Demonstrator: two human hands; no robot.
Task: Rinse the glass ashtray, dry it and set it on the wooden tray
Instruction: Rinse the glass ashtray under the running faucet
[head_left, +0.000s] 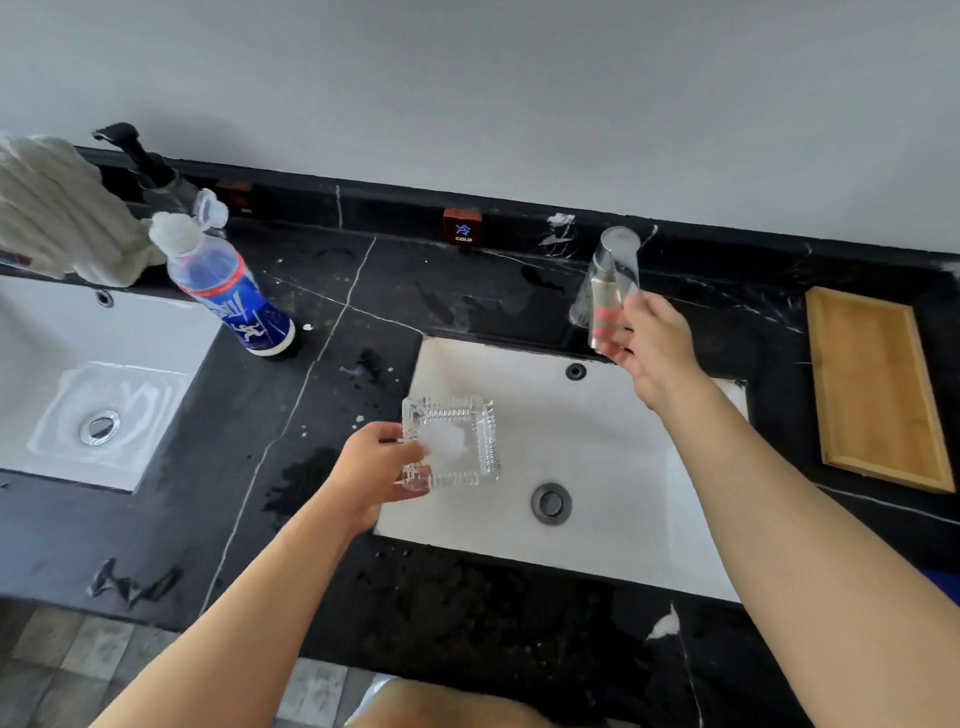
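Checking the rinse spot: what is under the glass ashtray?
Under the glass ashtray, held in the left hand, lies the white sink basin, its drain off to the right. Fingers hide the ashtray's left underside.

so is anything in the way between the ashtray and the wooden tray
The right hand holding a drinking glass hangs over the back of the sink, near that path. The left hand holds the glass ashtray over the sink's left edge; the wooden tray itself is bare.

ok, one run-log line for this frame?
phase: rinse | left hand: holds glass ashtray over right sink | right hand: holds clear glass | wooden tray: empty
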